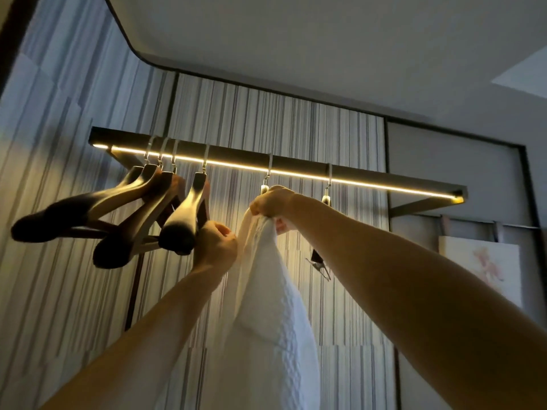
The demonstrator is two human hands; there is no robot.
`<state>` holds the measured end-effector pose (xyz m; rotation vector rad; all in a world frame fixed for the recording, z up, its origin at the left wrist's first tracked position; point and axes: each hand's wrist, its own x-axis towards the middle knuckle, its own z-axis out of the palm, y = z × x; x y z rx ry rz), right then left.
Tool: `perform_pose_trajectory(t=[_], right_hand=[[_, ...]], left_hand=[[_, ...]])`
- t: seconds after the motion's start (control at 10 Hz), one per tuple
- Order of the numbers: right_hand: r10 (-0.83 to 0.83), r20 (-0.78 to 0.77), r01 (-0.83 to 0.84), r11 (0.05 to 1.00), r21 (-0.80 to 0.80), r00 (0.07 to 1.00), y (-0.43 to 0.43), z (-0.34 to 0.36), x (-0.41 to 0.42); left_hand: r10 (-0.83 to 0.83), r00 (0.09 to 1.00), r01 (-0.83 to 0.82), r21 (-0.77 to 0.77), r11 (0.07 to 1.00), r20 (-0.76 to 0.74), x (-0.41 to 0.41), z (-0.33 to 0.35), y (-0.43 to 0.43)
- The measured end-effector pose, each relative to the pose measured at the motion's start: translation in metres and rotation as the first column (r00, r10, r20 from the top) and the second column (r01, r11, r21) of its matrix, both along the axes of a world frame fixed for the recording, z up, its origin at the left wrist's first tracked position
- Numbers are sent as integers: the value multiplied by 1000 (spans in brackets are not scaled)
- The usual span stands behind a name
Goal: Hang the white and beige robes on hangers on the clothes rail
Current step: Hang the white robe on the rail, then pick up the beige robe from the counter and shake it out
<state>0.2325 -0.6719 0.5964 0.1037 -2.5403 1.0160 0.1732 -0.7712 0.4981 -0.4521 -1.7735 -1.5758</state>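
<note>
Head view, looking straight up at the lit clothes rail [296, 165], and both arms are raised toward it. The right hand [273, 202] sits just under the rail, fingers bunched tight around the top of the white robe [266, 306], which drops straight down from that fist between the two forearms. Directly above the knuckles a metal hook [268, 177] hangs off the rail; whether a hanger is already inside the cloth I cannot tell. The left hand [217, 245] is lower and further along the rail's left stretch, curled closed against the end of the nearest wooden hanger [185, 220], with more empty hangers [88, 211] crowded beyond it. No beige robe in sight. My read: the robe is being seated now, so the smart play is keeping that collar gripped high, steadying the neighbouring hanger so it doesn't swing into the cloth, and only releasing once the weight sits evenly. Right arm long and nearly straight, left arm bent less high, wrist cocked
</note>
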Motion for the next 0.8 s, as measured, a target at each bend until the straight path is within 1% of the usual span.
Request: perform_pose_trajectory(t=[0.1, 0.2, 0.3, 0.4, 0.5, 0.6, 0.7, 0.8], right_hand=[[-10, -141, 17, 999, 46, 990, 12, -11, 15], [21, -466, 125, 952, 280, 884, 26, -37, 42], [102, -590, 171, 906, 388, 801, 46, -77, 89], [150, -612, 149, 899, 411, 777, 83, -128, 139], [135, -542, 84, 930, 359, 829, 131, -190, 174], [44, -337, 54, 960, 276, 941, 184, -257, 179], [-96, -110, 112, 982, 149, 989, 257, -343, 166], [-197, 76, 192, 979, 62, 977, 329, -421, 151]], left_hand=[[-46, 999, 47, 41, 998, -5, 31, 0, -5], [20, 975, -29, -38, 999, -221, 73, 3, 3], [39, 875, -167, -227, 959, -482, 132, -10, 21], [-72, 778, -231, -391, 891, -624, 171, -43, 50], [-314, 799, 1, -522, 853, -512, 188, -95, 89], [-489, 816, 240, -590, 771, -307, 178, -161, 140], [-569, 822, 416, -648, 637, -32, 155, -242, 220], [-561, 802, 545, -635, 547, 206, 127, -317, 299]])
